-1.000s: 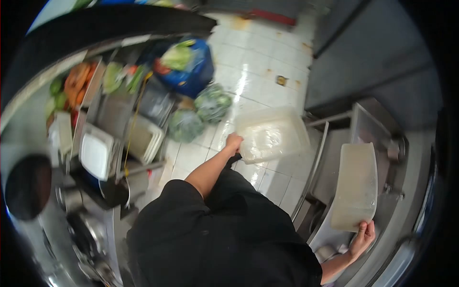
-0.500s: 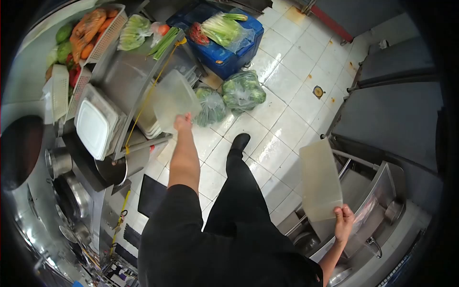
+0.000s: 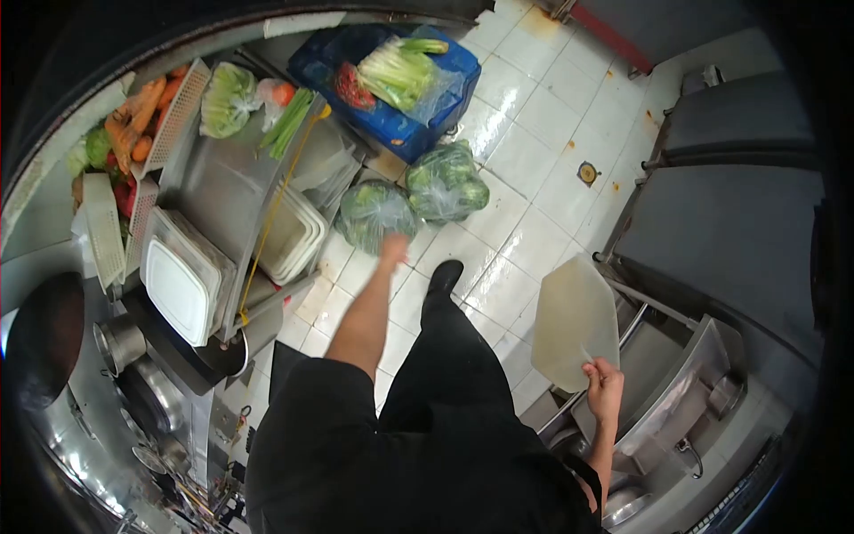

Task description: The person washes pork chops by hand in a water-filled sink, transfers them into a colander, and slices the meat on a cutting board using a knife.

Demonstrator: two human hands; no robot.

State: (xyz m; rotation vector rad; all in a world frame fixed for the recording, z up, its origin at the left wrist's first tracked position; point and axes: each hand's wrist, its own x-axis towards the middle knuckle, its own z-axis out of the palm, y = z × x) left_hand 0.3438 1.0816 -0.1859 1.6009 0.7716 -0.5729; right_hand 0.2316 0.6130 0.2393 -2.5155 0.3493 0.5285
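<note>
My right hand [image 3: 605, 388] is closed on the edge of a translucent plastic container [image 3: 576, 325], held up on the right side in front of the sink. My left hand [image 3: 394, 248] reaches forward over the tiles, blurred, with no container in it. Just beyond it, a clear plastic bag of green vegetables [image 3: 375, 214] lies on the floor; whether the hand touches the bag I cannot tell. A second bag of green vegetables [image 3: 447, 181] rests against the first. Translucent containers [image 3: 331, 165] and white lids or trays [image 3: 294, 236] sit on the lower shelf to the left.
On the left is a steel table [image 3: 233, 169] with vegetables, baskets and stacked white-lidded containers [image 3: 182, 285]. A blue crate [image 3: 400, 125] carrying leafy stalks stands ahead. The steel sink [image 3: 685, 392] is at right. My shoe [image 3: 445, 276] is on white tiles, partly wet.
My left hand has let go of a translucent container near the lower shelf and moved right, toward the bags. My right hand has shifted slightly left and up with its container, now turned differently.
</note>
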